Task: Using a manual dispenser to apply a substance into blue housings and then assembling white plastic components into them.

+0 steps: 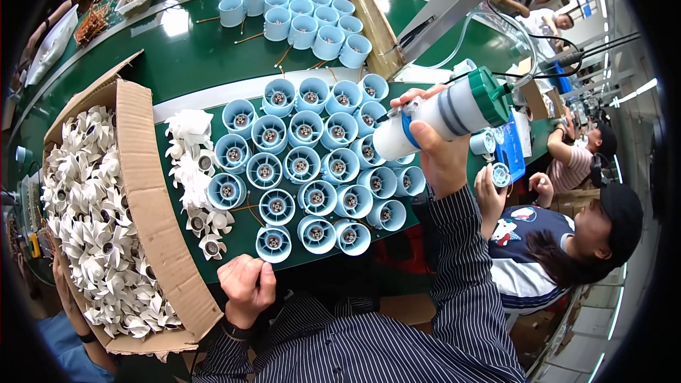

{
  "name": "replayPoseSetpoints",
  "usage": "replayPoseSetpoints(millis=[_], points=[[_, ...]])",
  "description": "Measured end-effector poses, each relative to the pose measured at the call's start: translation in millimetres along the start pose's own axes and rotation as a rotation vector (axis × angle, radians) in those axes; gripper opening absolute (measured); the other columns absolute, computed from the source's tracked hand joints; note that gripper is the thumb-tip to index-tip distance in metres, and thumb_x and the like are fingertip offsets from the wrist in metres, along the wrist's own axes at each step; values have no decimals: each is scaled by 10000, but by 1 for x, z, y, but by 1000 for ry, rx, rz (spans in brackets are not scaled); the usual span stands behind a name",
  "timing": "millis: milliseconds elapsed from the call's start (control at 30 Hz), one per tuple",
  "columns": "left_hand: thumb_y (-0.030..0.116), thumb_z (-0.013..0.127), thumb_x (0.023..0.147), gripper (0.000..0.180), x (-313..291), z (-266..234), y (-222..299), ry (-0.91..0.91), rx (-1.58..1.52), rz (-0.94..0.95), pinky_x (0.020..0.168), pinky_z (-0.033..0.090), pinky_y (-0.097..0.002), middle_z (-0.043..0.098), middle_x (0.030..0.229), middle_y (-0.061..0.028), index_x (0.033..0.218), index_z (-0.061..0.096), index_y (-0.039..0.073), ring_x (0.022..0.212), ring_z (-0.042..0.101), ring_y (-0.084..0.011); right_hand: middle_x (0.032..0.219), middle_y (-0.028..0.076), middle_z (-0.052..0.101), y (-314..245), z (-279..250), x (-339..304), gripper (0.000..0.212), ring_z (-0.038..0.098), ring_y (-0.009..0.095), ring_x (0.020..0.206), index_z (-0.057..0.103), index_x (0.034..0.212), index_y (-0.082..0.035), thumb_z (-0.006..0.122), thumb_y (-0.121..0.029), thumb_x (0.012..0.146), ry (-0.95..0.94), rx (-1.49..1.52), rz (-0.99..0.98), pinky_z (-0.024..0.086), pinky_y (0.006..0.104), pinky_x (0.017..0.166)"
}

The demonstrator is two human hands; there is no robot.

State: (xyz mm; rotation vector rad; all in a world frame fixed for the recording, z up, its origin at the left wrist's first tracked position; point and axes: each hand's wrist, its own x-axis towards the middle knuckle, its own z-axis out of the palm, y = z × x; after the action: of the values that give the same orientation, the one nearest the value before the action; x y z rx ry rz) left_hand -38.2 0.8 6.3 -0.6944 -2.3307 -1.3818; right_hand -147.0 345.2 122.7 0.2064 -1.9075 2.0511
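Observation:
My right hand [441, 149] is wrapped round a fat white dispensing cartridge [448, 115] with a green cap, dark bands and a blue ring. It is raised over the right side of the fan housings, tilted, its capped end up and to the right. A clear hose runs near the cap. Below it stand several rows of light blue round fan housings [301, 163], open side up, with a metal-centred motor in each. My left hand [247, 285] is curled into a fist at the table's near edge, beside the closest housing; nothing shows in it.
A cardboard box [159, 220] full of white fan impellers [106, 220] stands at left, with loose impellers [195, 170] beside it. More blue housings [298, 10] stand at the back near a grey metal post [454, 10]. A co-worker [546, 248] at right holds a housing [501, 174].

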Motion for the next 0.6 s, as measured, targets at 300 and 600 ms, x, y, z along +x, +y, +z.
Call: replayPoseSetpoints(millis=[300,600], points=[[-7,675,808,117,-2,-1,-1,-10,25,-9,483,427,-368,498,617,-88,759,570,14,481,513,-260,1182,174,662,1,1,0,480,669,336,1153,544,1219,-69,820,-86,827,29,6,4,498,513,1072],[-6,677,810,109,-2,-1,0,-22,30,-8,488,435,-367,507,621,-91,765,579,11,487,522,-261,1198,179,662,3,-3,0,467,668,334,1157,543,1215,-74,807,-76,830,18,-4,-4,501,511,1070]])
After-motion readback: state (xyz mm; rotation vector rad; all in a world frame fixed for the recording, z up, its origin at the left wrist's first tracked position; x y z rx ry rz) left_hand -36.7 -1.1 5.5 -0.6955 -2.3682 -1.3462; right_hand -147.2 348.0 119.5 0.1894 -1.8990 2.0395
